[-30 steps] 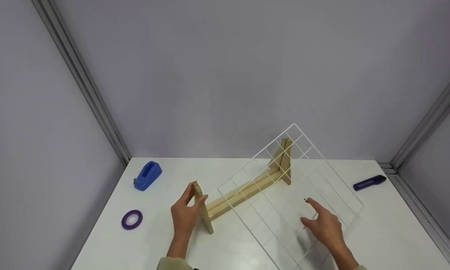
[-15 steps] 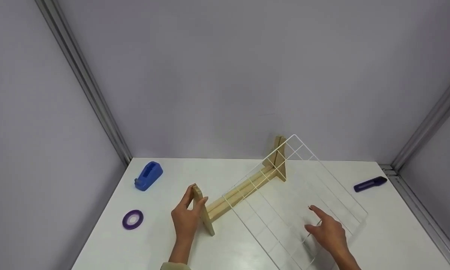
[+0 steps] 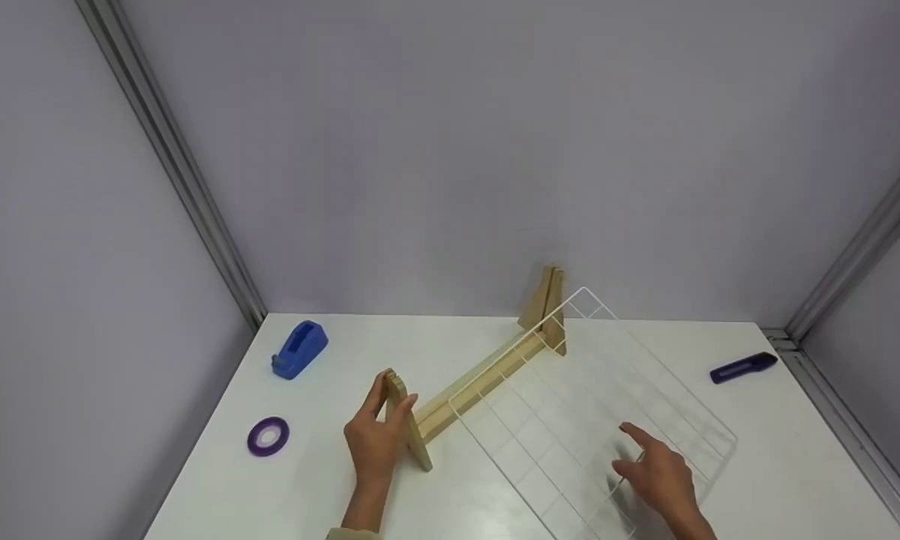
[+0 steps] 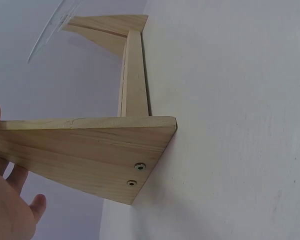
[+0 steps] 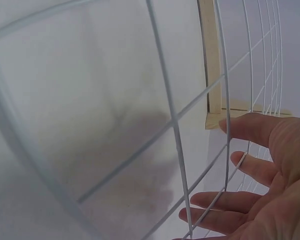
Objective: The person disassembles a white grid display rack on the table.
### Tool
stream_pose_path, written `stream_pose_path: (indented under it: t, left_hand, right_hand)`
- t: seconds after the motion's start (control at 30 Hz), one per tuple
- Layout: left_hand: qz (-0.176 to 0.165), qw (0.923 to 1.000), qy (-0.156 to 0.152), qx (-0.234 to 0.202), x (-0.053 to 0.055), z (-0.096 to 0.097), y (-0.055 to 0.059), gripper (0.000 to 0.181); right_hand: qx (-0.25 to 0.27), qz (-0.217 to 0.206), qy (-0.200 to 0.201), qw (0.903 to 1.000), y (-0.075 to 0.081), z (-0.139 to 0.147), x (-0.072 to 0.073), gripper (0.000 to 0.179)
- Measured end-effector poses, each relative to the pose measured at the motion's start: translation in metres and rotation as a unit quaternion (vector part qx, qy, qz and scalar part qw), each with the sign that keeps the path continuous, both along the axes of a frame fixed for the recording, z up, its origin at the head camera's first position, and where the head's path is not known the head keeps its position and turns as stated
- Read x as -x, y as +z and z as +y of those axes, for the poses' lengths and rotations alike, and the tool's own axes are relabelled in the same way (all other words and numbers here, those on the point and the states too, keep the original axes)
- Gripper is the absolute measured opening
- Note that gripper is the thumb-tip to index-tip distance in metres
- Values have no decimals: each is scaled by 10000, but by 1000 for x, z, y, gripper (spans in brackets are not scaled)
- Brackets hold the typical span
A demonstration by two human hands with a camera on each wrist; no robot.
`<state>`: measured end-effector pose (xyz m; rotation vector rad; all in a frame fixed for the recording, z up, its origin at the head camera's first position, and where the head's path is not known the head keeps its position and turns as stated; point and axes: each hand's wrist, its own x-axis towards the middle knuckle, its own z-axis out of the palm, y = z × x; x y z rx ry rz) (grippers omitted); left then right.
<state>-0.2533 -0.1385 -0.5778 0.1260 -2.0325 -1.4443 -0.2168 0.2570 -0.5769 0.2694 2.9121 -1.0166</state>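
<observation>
Left hand [image 3: 375,450] pinches the near end panel [image 4: 85,155] of the wooden stand [image 3: 487,385], thumb one side, fingers the other. Wire grid [image 5: 175,119] lies at the right hand [image 3: 658,474], tilted, overlapping the stand's bar from above; contact there unclear. Right thumb and forefinger apart; other fingers among wires in the right wrist view, closure on one cannot be told. Grid's near part leaves the head frame. Left wrist view alone shows two metal fasteners [image 4: 140,167].

Free room between dispenser [image 3: 298,351] and wooden frame [image 3: 491,382], obstacle at right: wire grid [image 3: 561,493].
</observation>
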Motion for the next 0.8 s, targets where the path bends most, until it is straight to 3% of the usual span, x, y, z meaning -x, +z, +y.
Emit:
stream_pose_path:
  t: [0.8]
  left_hand:
    - [12, 9999, 156, -44, -10, 4, 2, 64]
  right_hand:
    - [-493, 38, -56, 9988, -12, -5, -10, 63]
